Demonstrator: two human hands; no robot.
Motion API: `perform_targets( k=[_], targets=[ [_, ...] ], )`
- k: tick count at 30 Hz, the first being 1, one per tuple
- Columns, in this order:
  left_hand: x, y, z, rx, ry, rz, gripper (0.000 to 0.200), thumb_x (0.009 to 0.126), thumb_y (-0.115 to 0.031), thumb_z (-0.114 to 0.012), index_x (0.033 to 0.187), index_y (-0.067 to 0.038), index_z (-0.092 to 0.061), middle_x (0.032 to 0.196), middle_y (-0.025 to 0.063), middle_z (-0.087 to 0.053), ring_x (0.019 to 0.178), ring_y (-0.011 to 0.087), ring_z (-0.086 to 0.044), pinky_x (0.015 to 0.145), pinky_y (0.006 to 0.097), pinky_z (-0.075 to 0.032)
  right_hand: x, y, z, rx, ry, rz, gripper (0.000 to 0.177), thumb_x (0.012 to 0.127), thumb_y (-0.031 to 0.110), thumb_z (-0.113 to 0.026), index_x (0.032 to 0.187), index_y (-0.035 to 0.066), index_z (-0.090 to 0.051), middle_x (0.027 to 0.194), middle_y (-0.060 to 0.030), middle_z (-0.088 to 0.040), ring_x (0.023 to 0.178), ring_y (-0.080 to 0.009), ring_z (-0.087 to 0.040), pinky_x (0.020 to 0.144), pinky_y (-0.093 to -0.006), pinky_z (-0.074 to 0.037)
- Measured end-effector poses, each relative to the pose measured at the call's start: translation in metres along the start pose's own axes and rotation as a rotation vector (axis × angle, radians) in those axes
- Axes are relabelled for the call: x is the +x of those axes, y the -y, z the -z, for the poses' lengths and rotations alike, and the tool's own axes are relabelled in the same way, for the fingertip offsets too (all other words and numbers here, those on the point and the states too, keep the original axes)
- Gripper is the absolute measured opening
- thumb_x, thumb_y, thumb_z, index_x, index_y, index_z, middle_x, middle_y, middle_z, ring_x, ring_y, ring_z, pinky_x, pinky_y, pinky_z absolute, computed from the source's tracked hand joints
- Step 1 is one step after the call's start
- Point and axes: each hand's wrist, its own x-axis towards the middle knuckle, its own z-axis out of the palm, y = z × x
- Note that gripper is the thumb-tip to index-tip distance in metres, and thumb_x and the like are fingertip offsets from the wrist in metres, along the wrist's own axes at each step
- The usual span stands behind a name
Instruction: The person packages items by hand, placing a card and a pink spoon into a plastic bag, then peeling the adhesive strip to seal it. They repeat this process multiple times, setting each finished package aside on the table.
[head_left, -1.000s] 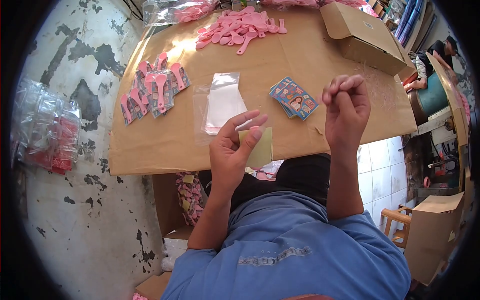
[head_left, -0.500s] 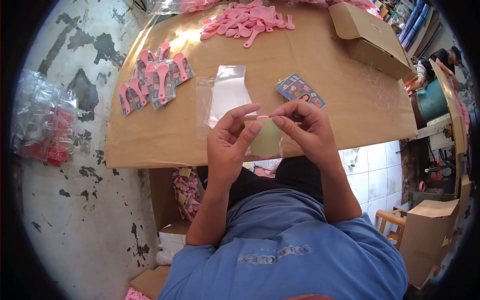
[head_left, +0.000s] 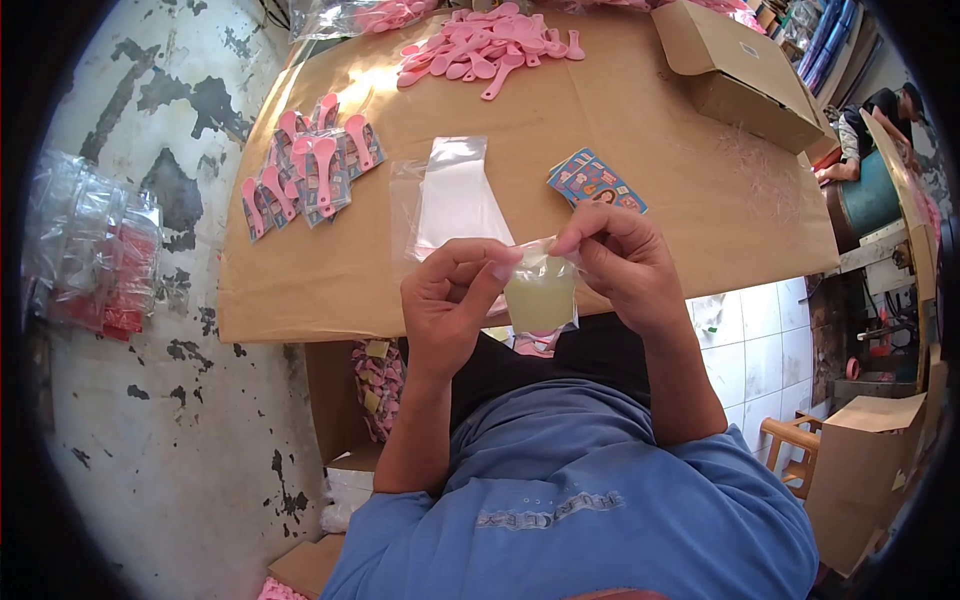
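Note:
Between my two hands hangs a clear plastic bag with a pale yellow-green card inside and a bit of pink at its bottom. My left hand pinches the bag's upper left corner, thumb against forefinger. The upper right corner is pinched by my right hand. Just beyond, a stack of clear bags lies on the brown-covered table. Printed blue cards lie past my right hand. Filled packs with pink spoons are heaped on the table's left side.
A pile of loose pink spoons sits at the far edge. An open cardboard box stands at the far right. Plastic bags lie by the wall at left. Another person sits beyond the table at right.
The bag has come down into both hands' grip at its top corners, and the card now sits lower inside it. My right hand has shifted slightly; my left hand has lowered a little.

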Motion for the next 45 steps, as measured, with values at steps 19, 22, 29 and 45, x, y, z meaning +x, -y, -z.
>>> perform_targets(
  k=[19, 22, 29, 45],
  targets=[
    [-0.003, -0.004, -0.008, -0.05, 0.103, 0.098, 0.054, 0.097, 0.004, -0.069, 0.147, 0.001, -0.048, 0.122, 0.0197, -0.073, 0.109, 0.0178, -0.071, 0.094, 0.03, -0.057, 0.001, 0.008, -0.018, -0.185, -0.088, 0.159, 0.038, 0.094, 0.001, -0.075, 0.127, 0.005, -0.057, 0.096, 0.0019, -0.059, 0.082, -0.0031, -0.057, 0.074, -0.0192, -0.049],
    [-0.006, -0.003, -0.004, -0.011, 0.106, 0.071, 0.046, 0.098, 0.005, -0.067, 0.142, 0.002, -0.055, 0.123, 0.0162, -0.073, 0.108, 0.0167, -0.071, 0.095, 0.0303, -0.056, 0.001, 0.011, -0.026, -0.204, -0.105, 0.2, 0.04, 0.093, 0.001, -0.075, 0.128, 0.006, -0.057, 0.098, 0.0022, -0.059, 0.079, -0.0023, -0.054, 0.069, -0.0186, -0.046],
    [0.014, -0.034, 0.023, 0.428, 0.001, -0.472, 0.031, 0.092, 0.011, -0.067, 0.122, 0.003, -0.067, 0.123, 0.0191, -0.074, 0.115, 0.0248, -0.071, 0.099, 0.0353, -0.056, -0.003, 0.015, -0.026, -0.699, -0.103, 0.128, 0.029, 0.086, 0.001, -0.078, 0.113, 0.006, -0.068, 0.094, 0.001, -0.06, 0.064, -0.0029, -0.046, 0.055, -0.0211, -0.035],
    [0.078, -0.009, 0.14, 1.266, 0.004, -0.388, 0.042, 0.092, 0.003, -0.057, 0.134, -0.005, -0.059, 0.135, 0.0218, -0.065, 0.132, 0.0392, -0.059, 0.105, 0.0464, -0.05, -0.038, 0.01, 0.033, -0.678, -0.279, 0.094, 0.01, 0.093, 0.005, -0.074, 0.101, 0.003, -0.071, 0.087, 0.0023, -0.06, 0.062, -0.002, -0.042, 0.055, -0.0215, -0.032]
  ],
)
